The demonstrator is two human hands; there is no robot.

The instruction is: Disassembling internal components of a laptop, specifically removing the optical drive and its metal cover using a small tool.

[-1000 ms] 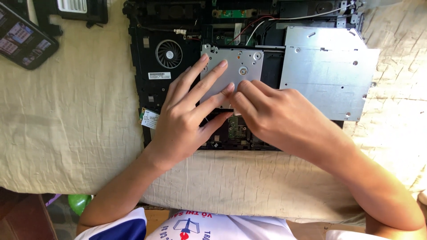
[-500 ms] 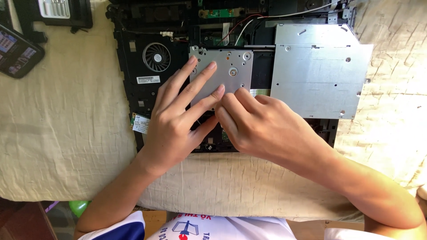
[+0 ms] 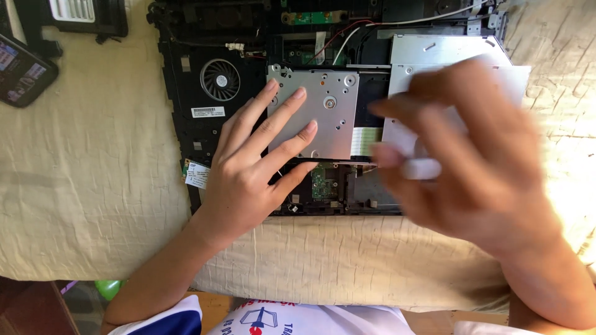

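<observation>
Silver sheet metal catches the light here: a flat, square, perforated silver metal bracket plate [image 3: 323, 111] sits in the middle of the opened black plastic laptop chassis [image 3: 186, 99], just right of the round black cooling fan [image 3: 220, 79] and left of the wide silver metal optical drive [image 3: 434, 53]. The left hand [image 3: 248, 174] lies spread flat, fingers splayed wide, three fingertips pressing on the plate's left half, gripping nothing. That plate looks thin, stiff and light, with sharp stamped edges; I'd judge it best taken by its free edges, clear of the white flat ribbon cable [image 3: 366, 139] just beside it and the small green circuit board [image 3: 324, 183] below, both fragile. The right hand [image 3: 472, 161] is a blur above the drive's front corner; something pale shows near its fingertips, but whether it is pinched or merely underneath, I cannot tell. All rests on a beige cloth-covered tabletop [image 3: 93, 198], with a dark phone [image 3: 22, 71] top left.
</observation>
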